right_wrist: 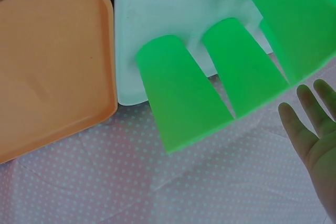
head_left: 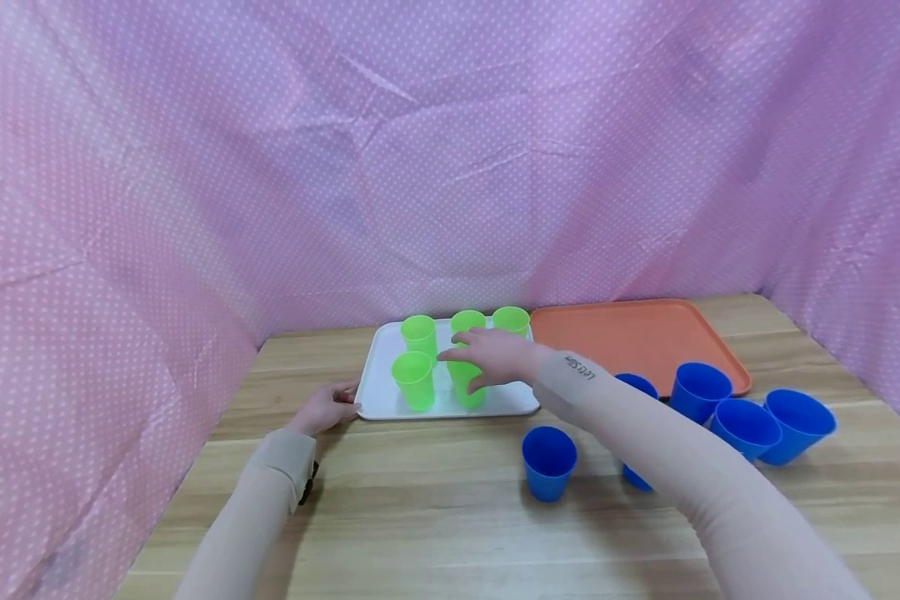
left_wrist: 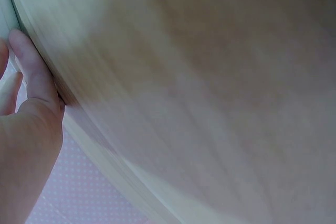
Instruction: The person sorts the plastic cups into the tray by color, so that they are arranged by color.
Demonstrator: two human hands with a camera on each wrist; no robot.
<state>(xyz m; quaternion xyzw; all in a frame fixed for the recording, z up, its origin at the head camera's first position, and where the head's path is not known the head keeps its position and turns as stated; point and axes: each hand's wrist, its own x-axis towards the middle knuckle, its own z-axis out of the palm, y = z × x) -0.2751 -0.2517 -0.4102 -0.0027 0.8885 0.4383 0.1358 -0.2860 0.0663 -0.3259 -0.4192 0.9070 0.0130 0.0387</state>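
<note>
In the head view a white tray holds several green cups, all standing with their mouths up. My left hand is at the tray's left edge and grips it near the front corner; in the left wrist view the hand lies along that edge. Over the front right green cup reaches my right hand, fingers spread, partly covering it. Whether it touches that cup cannot be told. The front left green cup stands beside it. In the right wrist view the right hand's fingers look straight and hold nothing.
An orange tray lies right of the white one. Several blue cups stand on the wooden table at the right, one blue cup apart from them; my right forearm hides some. A pink dotted cloth hangs behind the table.
</note>
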